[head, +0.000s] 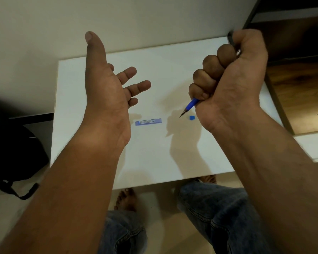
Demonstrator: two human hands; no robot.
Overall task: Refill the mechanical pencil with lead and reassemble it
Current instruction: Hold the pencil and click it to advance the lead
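Observation:
My right hand [229, 79] is a raised fist wrapped around a blue mechanical pencil [191, 104]. Only the pencil's blue grip and dark metal tip show, sticking out below my little finger and pointing down-left at the table. My left hand [106, 85] hovers above the table's left half, palm turned inward, fingers spread and holding nothing. A flat blue lead case [148, 122] lies on the white table [154, 158] between my hands. A small blue cap piece [192, 117] rests on the table just below the pencil tip, close to my right wrist.
A pale wall stands behind the table. A dark bag [13, 154] lies on the floor at the left. Wooden flooring with a dark frame [275, 92] runs along the right. My knees in jeans [215, 204] and bare feet show under the near edge.

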